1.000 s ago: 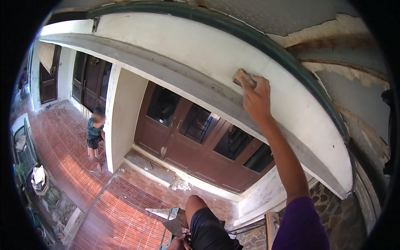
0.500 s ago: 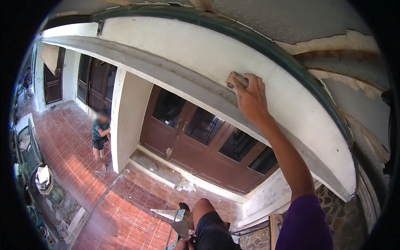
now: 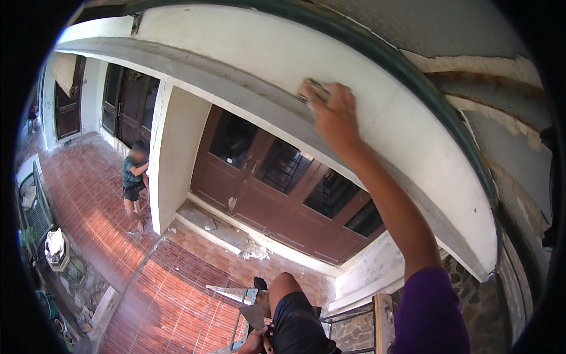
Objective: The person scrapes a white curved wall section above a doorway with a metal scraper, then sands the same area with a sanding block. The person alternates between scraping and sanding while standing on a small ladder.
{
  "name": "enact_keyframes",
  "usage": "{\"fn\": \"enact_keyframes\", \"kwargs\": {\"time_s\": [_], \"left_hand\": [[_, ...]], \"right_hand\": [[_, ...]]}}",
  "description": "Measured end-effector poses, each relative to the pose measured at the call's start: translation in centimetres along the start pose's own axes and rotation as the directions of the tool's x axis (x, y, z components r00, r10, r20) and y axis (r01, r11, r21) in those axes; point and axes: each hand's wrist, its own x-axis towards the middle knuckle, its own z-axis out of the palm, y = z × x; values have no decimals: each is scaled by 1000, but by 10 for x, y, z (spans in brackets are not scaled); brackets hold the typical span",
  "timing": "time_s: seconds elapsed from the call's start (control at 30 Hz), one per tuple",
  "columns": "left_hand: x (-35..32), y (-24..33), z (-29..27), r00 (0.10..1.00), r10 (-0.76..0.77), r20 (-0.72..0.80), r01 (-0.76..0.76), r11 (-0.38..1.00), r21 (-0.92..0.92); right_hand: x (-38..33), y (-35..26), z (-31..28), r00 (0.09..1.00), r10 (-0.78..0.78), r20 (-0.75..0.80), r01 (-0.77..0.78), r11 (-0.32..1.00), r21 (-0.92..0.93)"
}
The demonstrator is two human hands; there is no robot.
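My right hand (image 3: 333,112) is raised and presses a small flat sanding pad (image 3: 311,88) against the white face of a long beam (image 3: 247,53), just above its grey lower edge. My right arm reaches up from a purple sleeve (image 3: 427,312). My left hand (image 3: 256,341) is low at the picture's bottom edge, beside my bent knee in dark shorts (image 3: 295,321) and touching the top of a metal ladder (image 3: 236,295). Its grip is mostly hidden.
Far below lie a red brick floor (image 3: 177,295) and brown double doors (image 3: 277,189). Another person (image 3: 134,177) stands by a white pillar (image 3: 177,147). A green gutter (image 3: 424,88) runs above the beam. Plants and clutter sit at the lower left.
My right hand with the pad has slid left along the beam. The person below has moved closer to the pillar.
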Motion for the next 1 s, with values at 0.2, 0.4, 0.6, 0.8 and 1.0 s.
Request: {"fn": "enact_keyframes", "kwargs": {"time_s": [0.2, 0.4, 0.6, 0.8, 1.0], "left_hand": [[3, -4, -5, 1000, 3, 12, -2, 999, -44], [11, -14, -11, 1000, 26, 7, -26, 999, -38], [14, -20, -19, 999, 39, -16, -39, 998, -48], [16, -23, -20, 998, 24, -50, -27, 997, -75], [-2, -6, 0, 997, 59, -56, -59, 998, 10]], "right_hand": [[-2, -1, 0, 999, -35, -17, 35, 999, -5], [19, -10, 6, 1000, 11, -3, -11, 999, -53], [11, -4, 0, 989, -101, -108, 106, 994, 36], [30, -11, 4, 998, -51, -37, 49, 997, -59], [10, 10, 1, 993, -119, 2, 119, 993, -22]]}}
